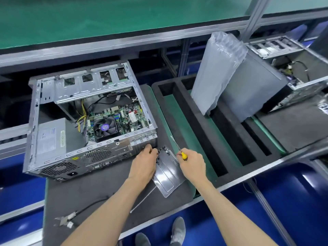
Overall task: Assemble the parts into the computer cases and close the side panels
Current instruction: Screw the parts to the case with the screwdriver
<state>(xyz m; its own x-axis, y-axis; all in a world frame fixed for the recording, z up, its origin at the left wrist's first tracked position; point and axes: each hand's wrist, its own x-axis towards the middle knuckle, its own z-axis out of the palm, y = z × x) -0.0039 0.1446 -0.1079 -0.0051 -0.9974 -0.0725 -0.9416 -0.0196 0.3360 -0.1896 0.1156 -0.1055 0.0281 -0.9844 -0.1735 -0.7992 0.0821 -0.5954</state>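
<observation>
An open grey computer case [53, 107] lies on its side on a dark foam mat, its motherboard, CPU fan [105, 128] and power supply [51, 137] exposed. My left hand [144, 162] has its fingers curled at the case's rear right corner, next to a clear plastic tray [168, 176] with small screws at its far end; whether it pinches one is hidden. My right hand [192, 164] grips a yellow-handled screwdriver [178, 149], whose shaft points up and left.
A black foam rack [195, 125] with long slots stands to the right, holding a bubble-wrapped panel [218, 71] and a grey case [252, 89]. Another open case [291, 68] sits at far right. A loose cable with a bracket [71, 219] lies at the mat's front left.
</observation>
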